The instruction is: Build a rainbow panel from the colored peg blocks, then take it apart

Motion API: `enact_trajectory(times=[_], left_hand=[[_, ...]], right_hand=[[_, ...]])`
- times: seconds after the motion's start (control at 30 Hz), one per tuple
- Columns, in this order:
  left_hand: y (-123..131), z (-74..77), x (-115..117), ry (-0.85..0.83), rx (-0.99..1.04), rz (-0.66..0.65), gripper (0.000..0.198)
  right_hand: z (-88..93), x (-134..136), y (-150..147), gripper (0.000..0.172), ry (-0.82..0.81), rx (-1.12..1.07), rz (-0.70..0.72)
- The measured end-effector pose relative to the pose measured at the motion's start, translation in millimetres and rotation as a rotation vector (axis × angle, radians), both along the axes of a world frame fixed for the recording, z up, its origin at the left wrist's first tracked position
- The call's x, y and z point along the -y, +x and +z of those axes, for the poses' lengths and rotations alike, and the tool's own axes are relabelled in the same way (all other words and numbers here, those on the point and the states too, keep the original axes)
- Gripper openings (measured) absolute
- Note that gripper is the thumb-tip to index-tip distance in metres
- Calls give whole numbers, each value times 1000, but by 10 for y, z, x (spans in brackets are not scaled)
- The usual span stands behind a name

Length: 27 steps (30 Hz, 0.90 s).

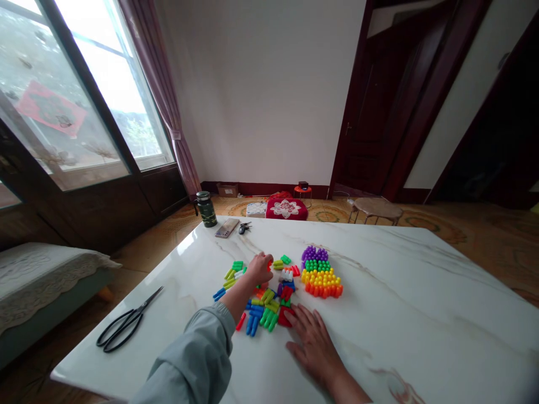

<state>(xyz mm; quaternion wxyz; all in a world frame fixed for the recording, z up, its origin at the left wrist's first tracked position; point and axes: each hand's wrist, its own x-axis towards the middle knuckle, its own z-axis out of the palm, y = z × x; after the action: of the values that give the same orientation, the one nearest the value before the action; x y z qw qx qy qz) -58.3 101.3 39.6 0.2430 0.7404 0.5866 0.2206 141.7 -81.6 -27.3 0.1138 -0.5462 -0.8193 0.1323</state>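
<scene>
My left hand [258,269] reaches into a scatter of small coloured plastic pegs [263,306] on the white marble table [400,292]; its fingers are curled and pinched round what looks like a red peg. My right hand [311,339] lies flat on the table with fingers stretched out, its fingertips touching red pegs at the near edge of the scatter. To the right stands a tidy block of upright pegs [320,273] in rows of purple, green, yellow and orange.
Black scissors [126,325] lie near the table's left edge. At the far edge stand a dark green bottle [206,209], a phone [227,228] and keys [244,227]. A low stool [374,209] and a red cushion [286,209] sit on the floor beyond.
</scene>
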Motion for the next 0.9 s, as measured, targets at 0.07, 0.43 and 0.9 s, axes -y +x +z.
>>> enact_trajectory(times=[0.07, 0.43, 0.9], left_hand=[[-12, 27, 77, 32, 228, 109, 37], [407, -345, 1175, -108, 1390, 394, 49], [298, -421, 1635, -208, 1064, -4, 54]], right_hand=[[-6, 3, -4, 63, 7, 7, -7], [-60, 33, 22, 76, 299, -320, -36], [149, 136, 39, 34, 291, -565, 124]])
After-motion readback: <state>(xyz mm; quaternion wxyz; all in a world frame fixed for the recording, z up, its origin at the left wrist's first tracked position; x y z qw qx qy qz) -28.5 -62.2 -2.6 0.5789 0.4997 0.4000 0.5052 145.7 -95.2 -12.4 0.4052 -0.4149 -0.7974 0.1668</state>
